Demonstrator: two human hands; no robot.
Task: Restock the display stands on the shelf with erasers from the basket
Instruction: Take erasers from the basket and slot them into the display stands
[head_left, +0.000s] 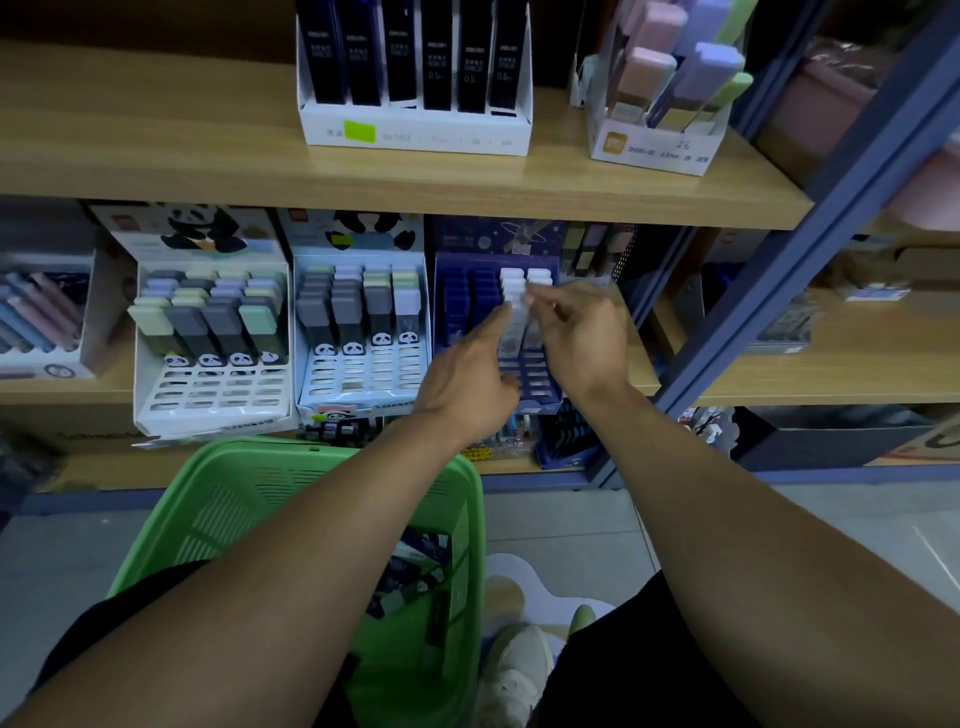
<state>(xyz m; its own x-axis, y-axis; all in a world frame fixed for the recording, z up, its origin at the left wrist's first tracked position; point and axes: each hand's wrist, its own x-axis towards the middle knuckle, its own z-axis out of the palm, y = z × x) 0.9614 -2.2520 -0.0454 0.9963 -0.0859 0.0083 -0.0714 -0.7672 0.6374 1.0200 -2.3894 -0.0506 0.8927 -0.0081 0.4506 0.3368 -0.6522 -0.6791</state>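
Both hands are at the dark blue display stand (452, 312): right hand (582, 332) pinching a white eraser (514, 306), left hand (467, 379) touching it with an extended finger. Looks light, small and a bit slick in its wrapper, so I'd hold it by the long edges.

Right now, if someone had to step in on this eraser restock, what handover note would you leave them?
Left hand: index finger pressing a white eraser in the dark blue display stand.
Right hand: fingertips pinching at the white erasers there; the exact grip is blurred.
Green basket sits below the shelf, dark packs still inside.
Done: both right columns partly filled with white erasers.
Left: lower slots of all three stands look empty, including the two panda stands.
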